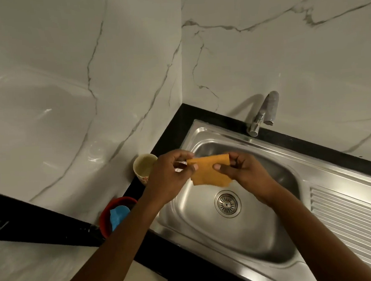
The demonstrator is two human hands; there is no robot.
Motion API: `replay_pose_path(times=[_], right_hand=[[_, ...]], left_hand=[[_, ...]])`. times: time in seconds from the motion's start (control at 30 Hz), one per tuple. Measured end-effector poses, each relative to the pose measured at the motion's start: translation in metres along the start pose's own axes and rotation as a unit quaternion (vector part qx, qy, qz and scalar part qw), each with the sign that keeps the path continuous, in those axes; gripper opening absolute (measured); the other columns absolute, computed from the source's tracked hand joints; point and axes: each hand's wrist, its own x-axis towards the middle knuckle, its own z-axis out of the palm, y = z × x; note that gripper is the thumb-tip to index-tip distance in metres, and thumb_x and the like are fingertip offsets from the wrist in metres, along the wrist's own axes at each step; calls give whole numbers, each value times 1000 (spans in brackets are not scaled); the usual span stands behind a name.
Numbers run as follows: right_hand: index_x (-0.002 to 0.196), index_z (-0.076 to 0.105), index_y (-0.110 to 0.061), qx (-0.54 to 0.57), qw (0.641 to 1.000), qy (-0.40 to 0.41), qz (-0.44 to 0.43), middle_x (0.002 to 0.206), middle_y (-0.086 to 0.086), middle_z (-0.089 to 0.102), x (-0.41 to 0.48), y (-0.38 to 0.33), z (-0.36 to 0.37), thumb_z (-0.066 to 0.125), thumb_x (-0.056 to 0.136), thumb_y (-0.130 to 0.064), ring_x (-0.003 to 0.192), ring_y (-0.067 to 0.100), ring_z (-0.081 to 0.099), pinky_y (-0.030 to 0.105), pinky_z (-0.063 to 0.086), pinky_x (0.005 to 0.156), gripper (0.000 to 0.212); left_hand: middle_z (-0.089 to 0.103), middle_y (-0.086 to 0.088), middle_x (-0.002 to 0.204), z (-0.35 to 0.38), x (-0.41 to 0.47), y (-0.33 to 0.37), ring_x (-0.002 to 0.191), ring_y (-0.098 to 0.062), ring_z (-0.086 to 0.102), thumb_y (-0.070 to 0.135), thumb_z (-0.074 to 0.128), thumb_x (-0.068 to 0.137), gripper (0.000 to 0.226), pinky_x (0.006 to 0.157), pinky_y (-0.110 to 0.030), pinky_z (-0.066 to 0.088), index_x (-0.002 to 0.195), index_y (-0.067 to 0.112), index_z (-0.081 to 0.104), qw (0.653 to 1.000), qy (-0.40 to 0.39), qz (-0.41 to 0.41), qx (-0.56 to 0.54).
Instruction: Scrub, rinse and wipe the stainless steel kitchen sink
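Well, the stainless steel kitchen sink (240,241) sits let into the black stone tabletop (168,130) in the corner. It has one basin, dry-looking to my eye, around a single round drain strainer (227,203).

Right above that basin, one thin orange scrubbing cloth (208,171) is stretched flat between two hands. The left hand (169,176) pinches its left edge and the right hand (243,173) its right edge. On each, the fingers (217,166) are curled close with the thumb pressed on the cloth, and they hold nothing else. I'd say it is pulled taut to open it out or fold it for work, and kept over the basin so any drip lands there. Scrubbing looks not yet begun.

One ribbed steel drainboard (348,217) runs off to the right of the basin. One chrome tap (263,114) stands behind the rim, with no water that I can see.

Left of the sink on the tabletop stands one pale paper cup (144,166), upright against the white marble wall (68,82). Nearer me is one red round bowl (104,219) with one blue thing (118,216) inside that I can't make out. Both are probably parked there to leave the basin free.
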Motion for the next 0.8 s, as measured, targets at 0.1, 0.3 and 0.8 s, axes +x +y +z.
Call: replay_pose_path(times=[0.1,0.3,0.8], right_hand=[[112,72,-22,31,999,30,21,105,2,78,41,-5,14,74,96,-22,98,19,75,35,62,85,15],[111,66,-25,63,990,79,94,122,10,69,134,9,58,73,98,-27,109,27,69,42,61,91,16],[137,60,-15,-175,961,162,142,128,6,65,214,33,118,72,96,-39,115,26,64,40,56,95,48]], left_hand=[[69,19,121,-13,17,-10,104,-4,69,29,80,91,39,83,-19,58,128,31,67,999,51,-18,-1],[71,19,121,-37,35,-28,107,-2,67,26,73,95,31,81,-14,51,126,26,70,996,81,-14,45],[73,17,106,-58,39,-38,102,-1,69,18,71,97,18,78,-2,48,114,23,76,998,60,-15,31]])
